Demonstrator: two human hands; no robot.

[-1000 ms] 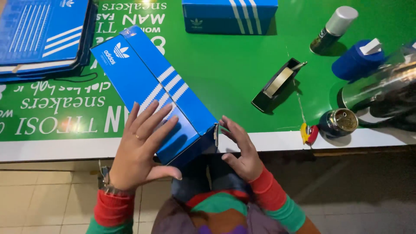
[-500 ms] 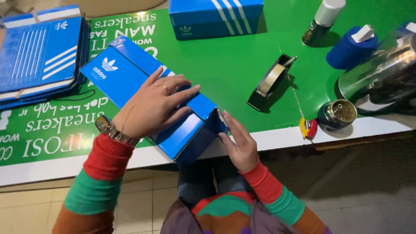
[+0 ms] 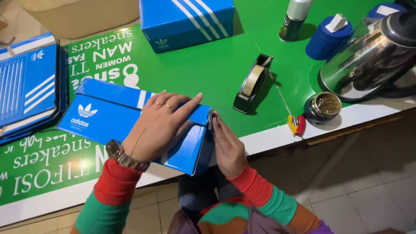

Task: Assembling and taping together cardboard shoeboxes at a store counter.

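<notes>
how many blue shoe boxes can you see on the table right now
3: one box under the hands at the table's front edge, left hand on top, right hand at its end; one far box at the back; flattened ones stacked at left, possibly more beneath.

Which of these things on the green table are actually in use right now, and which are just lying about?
In use:
- blue box, partly folded
- left hand, flat on top of it
- right hand, pressed against its end

Lying about:
- tape dispenser
- closed blue box
- stack of flat blue boxes
- spray can
- metal kettle
- small tin
</notes>
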